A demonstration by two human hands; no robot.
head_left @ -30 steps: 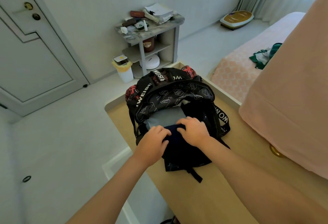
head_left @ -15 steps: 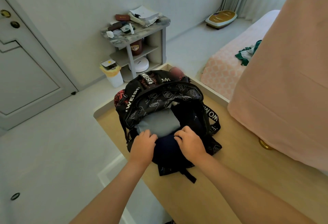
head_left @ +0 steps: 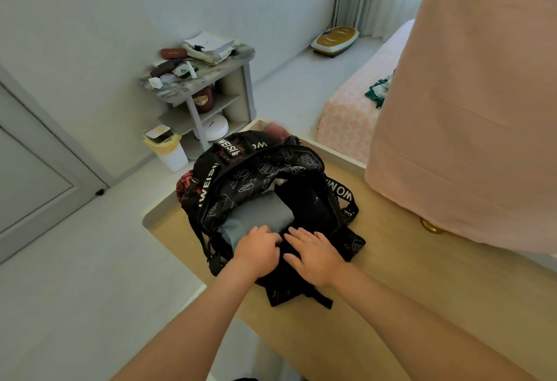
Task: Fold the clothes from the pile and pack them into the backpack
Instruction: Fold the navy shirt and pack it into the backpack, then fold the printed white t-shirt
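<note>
- My right hand (head_left: 313,252) presses flat, fingers straight, on dark clothing (head_left: 281,272) at the backpack (head_left: 256,169) mouth.
- My left hand (head_left: 257,248), just beside, curls onto it; grip unclear.

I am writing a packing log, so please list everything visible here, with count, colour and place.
backpack: 1, black with white print, open on the table
dark garment: 1, navy, at backpack's mouth under both hands
grey garment: 1, grey, inside the backpack
table: 1, light wood, under the backpack
hanging cloth: 1, pink, far right
bed: 1, pink cover, behind the table
crumpled garment: 1, green and white, on the bed
shelf unit: 1, grey, against the wall
bin: 1, white, yellow liner, beside the shelf unit
door: 1, pale grey, left
left hand: 1, on the dark garment
right hand: 1, flat on the dark garment
</note>
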